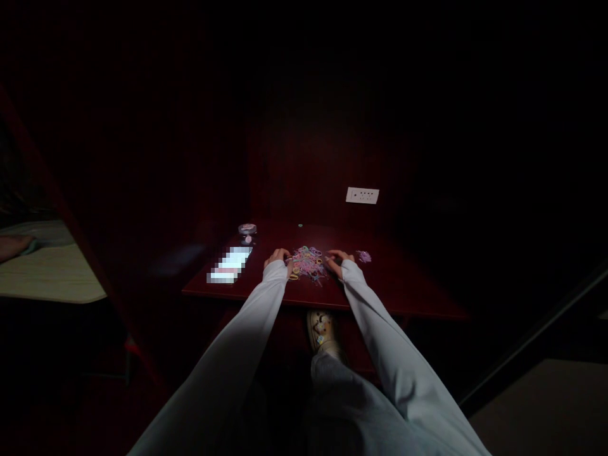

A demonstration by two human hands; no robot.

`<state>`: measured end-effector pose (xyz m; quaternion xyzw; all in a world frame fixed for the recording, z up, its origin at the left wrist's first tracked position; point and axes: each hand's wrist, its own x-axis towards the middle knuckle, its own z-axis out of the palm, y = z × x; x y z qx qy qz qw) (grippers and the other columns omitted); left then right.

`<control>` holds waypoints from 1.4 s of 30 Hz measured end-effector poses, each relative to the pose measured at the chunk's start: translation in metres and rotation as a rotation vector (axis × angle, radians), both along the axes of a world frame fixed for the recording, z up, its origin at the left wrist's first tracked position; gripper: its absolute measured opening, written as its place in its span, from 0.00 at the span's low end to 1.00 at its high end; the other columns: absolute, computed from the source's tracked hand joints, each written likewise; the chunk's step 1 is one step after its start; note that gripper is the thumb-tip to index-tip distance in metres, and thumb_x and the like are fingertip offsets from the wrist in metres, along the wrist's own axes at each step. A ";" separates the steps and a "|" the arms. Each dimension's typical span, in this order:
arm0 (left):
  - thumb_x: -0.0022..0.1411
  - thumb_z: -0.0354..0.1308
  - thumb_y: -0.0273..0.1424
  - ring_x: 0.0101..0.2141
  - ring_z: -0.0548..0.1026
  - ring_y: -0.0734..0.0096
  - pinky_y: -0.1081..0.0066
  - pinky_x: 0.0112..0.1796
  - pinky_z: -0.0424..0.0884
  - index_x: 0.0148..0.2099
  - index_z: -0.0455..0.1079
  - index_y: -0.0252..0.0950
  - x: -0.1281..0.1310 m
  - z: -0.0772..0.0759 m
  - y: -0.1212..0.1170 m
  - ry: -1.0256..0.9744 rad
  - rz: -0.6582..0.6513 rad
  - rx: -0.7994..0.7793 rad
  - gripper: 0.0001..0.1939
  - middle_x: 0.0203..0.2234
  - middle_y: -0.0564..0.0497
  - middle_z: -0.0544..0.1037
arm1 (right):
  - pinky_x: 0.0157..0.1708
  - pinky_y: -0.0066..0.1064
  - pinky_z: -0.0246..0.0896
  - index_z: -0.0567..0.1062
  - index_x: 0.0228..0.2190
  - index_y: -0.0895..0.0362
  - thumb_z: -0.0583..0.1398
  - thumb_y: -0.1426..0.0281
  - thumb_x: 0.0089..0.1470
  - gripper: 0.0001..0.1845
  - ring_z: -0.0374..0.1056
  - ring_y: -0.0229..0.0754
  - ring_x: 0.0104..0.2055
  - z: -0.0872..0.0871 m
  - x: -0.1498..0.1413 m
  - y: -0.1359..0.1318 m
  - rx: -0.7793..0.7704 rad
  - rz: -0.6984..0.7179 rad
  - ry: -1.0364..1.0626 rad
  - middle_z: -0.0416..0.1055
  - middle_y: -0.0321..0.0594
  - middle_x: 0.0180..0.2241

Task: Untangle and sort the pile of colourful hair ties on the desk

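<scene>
A loose pile of small, multicoloured elastic bands, mostly pink and purple, lies on the dark red desk. At the pile's left edge rests my left hand, its fingers bent and apart with nothing visible in them. My right hand curves along the right edge, thumb and fingers spread. Just beyond the right hand sits a smaller heap of purple bands. Any contact between the fingertips and single bands is too small to make out.
A lit phone with a blurred screen lies left of the hands. Behind it are a round clear container and a small pink item. A small greenish ring lies far back. A socket panel is on the back wall. Another person's hand shows far left.
</scene>
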<state>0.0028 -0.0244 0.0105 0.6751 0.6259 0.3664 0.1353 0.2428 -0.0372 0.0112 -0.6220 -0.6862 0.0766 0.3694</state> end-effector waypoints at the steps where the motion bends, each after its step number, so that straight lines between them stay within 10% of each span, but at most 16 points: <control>1: 0.63 0.61 0.26 0.54 0.76 0.58 0.61 0.57 0.68 0.46 0.74 0.42 0.000 0.000 0.000 0.013 -0.034 -0.004 0.10 0.51 0.48 0.80 | 0.54 0.41 0.62 0.80 0.52 0.45 0.61 0.58 0.62 0.19 0.66 0.50 0.51 0.000 -0.011 0.000 -0.007 0.033 0.035 0.79 0.38 0.47; 17: 0.65 0.61 0.29 0.52 0.79 0.62 0.63 0.59 0.74 0.49 0.77 0.39 0.004 -0.009 0.005 -0.024 -0.310 0.116 0.10 0.49 0.45 0.82 | 0.58 0.39 0.63 0.83 0.49 0.51 0.67 0.66 0.57 0.18 0.68 0.48 0.53 -0.009 -0.038 0.006 -0.010 0.155 -0.064 0.77 0.43 0.49; 31: 0.61 0.59 0.24 0.40 0.84 0.60 0.65 0.47 0.80 0.40 0.81 0.37 0.002 0.000 0.000 -0.392 -0.108 0.013 0.10 0.34 0.48 0.85 | 0.34 0.32 0.66 0.80 0.34 0.54 0.63 0.50 0.52 0.20 0.70 0.42 0.31 -0.017 -0.032 0.019 0.046 0.046 0.438 0.76 0.38 0.28; 42: 0.64 0.56 0.25 0.46 0.83 0.61 0.63 0.53 0.79 0.52 0.80 0.40 0.004 -0.001 -0.001 -0.464 -0.137 0.056 0.17 0.40 0.46 0.86 | 0.43 0.35 0.71 0.84 0.40 0.54 0.61 0.53 0.60 0.20 0.76 0.46 0.38 -0.020 -0.029 0.021 0.026 0.005 0.371 0.82 0.42 0.35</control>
